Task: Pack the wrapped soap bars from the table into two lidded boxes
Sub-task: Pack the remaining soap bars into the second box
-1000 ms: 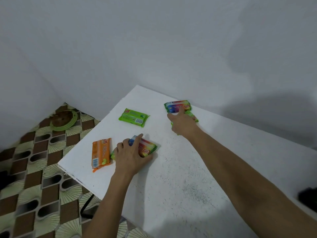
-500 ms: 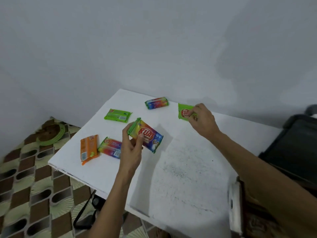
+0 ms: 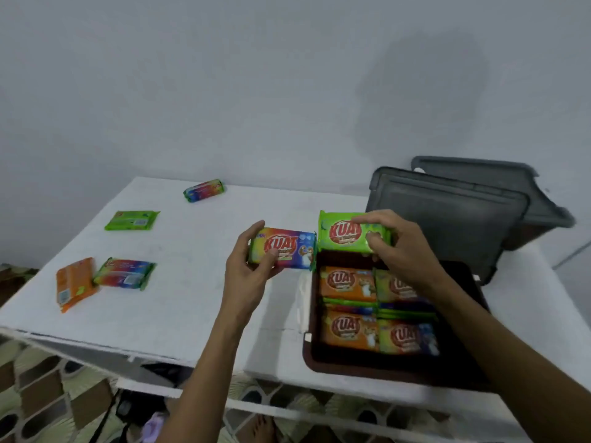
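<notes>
Swung across now: my left hand (image 3: 246,266) clamped on the rainbow bar (image 3: 287,244), right hand (image 3: 399,251) gripping the green bar (image 3: 345,231) at the part-filled box (image 3: 367,372); four remain on the counter (image 3: 192,298).

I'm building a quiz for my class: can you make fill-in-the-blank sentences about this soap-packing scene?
The right hand holds a ____ soap bar.
The left hand holds a rainbow bar printed ____.
____ loose bars lie on the table.
The brown box has no ____ on.
Missing: green; KUAT; four; lid.
</notes>
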Motion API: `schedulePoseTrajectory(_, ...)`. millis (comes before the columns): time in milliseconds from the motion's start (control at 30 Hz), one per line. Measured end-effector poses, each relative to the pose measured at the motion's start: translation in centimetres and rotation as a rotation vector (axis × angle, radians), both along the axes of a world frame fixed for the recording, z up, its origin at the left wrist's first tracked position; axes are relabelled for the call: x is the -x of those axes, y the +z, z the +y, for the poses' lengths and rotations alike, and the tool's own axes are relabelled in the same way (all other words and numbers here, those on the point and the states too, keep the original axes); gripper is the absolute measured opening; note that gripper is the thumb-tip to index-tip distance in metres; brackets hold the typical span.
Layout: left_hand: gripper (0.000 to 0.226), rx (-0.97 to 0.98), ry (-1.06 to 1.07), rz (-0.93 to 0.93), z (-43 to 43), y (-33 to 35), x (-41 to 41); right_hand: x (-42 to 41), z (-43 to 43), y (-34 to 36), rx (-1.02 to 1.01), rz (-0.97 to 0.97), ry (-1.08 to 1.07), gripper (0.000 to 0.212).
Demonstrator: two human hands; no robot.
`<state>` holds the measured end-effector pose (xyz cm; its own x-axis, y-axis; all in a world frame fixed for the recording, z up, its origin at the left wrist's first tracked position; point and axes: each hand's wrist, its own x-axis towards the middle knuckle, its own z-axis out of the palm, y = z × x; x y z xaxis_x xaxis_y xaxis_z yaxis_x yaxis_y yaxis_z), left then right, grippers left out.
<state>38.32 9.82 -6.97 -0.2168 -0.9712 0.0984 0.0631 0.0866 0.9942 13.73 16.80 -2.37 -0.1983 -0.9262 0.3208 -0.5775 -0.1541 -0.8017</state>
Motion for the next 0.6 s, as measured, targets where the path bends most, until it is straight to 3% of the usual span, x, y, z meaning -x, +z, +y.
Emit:
schedulePoseTrajectory(133,0.047,-0.013,-0.021,0.014,2.6,-0.9,2.8,2.3,6.0,0.4,-0.100,-0.131,0.027,0.033)
schedulePoseTrajectory(300,0.047,-0.031,-0.013,-0.006,4.2,-2.0,4.8,2.5,10.1,-1.8,-0.405,-0.279,0.091,0.036)
schedulePoseTrajectory(467,0.045,-0.044,0.028,-0.019,4.5,-2.1,5.1,0.1,9.1,-5.7,-0.643,-0.253,0.193,0.043)
schedulePoseTrajectory(600,0.046,-0.029,0.008,-0.076,4.3,-2.1,4.9,-1.1,6.5,-7.4,-0.689,0.044,0.061,0.039)
